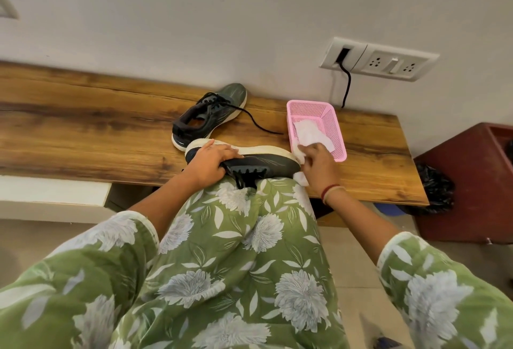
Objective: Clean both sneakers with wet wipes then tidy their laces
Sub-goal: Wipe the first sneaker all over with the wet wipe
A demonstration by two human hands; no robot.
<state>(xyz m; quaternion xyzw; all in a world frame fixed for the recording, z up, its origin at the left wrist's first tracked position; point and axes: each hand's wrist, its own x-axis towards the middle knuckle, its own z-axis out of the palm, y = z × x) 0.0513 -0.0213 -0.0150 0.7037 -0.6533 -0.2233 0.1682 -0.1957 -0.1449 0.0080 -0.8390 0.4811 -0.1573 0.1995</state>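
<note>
A dark grey sneaker [266, 164] with a white sole lies on its side at the wooden table's near edge, its laces hanging toward my lap. My left hand [212, 161] grips its heel end. My right hand [319, 165] is at the toe, closed on a white wet wipe [301, 179] pressed against the toe. The second sneaker [211, 115] stands upright farther back, with one black lace trailing to the right across the table. A pink mesh basket [331, 115] to the right holds more white wipes [308, 130].
The wooden table [83, 132] runs along a white wall. A socket panel [380, 58] with a black cable hangs above the basket. A dark red cabinet [472, 182] and a black bag [435, 190] stand at the right.
</note>
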